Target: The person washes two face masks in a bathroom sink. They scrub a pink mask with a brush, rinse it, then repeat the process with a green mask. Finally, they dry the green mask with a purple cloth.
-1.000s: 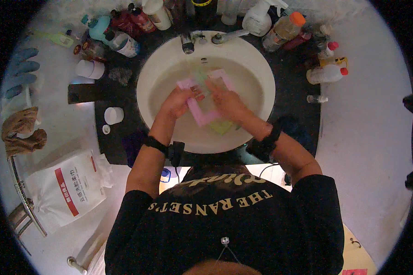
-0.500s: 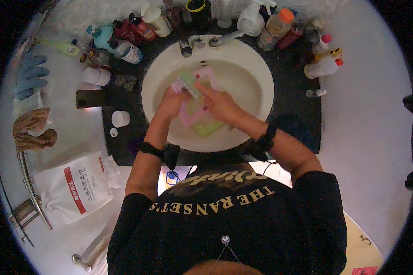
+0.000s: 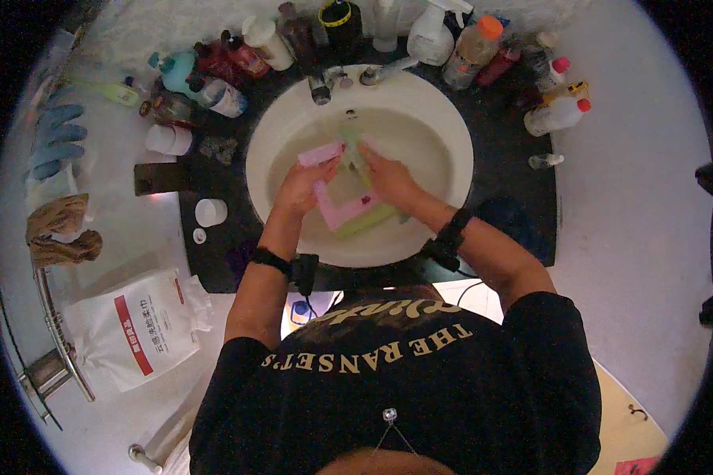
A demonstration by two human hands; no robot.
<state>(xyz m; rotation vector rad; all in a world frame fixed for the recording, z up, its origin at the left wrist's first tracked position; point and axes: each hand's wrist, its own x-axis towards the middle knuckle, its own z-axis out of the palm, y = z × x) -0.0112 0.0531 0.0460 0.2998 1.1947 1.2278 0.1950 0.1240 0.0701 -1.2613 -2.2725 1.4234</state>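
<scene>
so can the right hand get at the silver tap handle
Probably yes: mostly bare basin lies between the right hand and that silver tap handle, though the hand is at the pink frame.

Frame (image 3: pixel 337 214) within the basin (image 3: pixel 440 154), between my left hand (image 3: pixel 301 187) and right hand (image 3: pixel 394 182), faucet (image 3: pixel 320 89) behind, bottles (image 3: pixel 472 57) on the counter (image 3: pixel 505 162) beyond, phone (image 3: pixel 157 179) to my left.

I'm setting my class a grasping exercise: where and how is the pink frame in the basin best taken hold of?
Probably pinch the pink frame at its lower corner, coming from the near side of the basin: the corner juts that way, its border looks narrow and flat, and no fingers show on it, while the left hand and right hand are farther up.
</scene>
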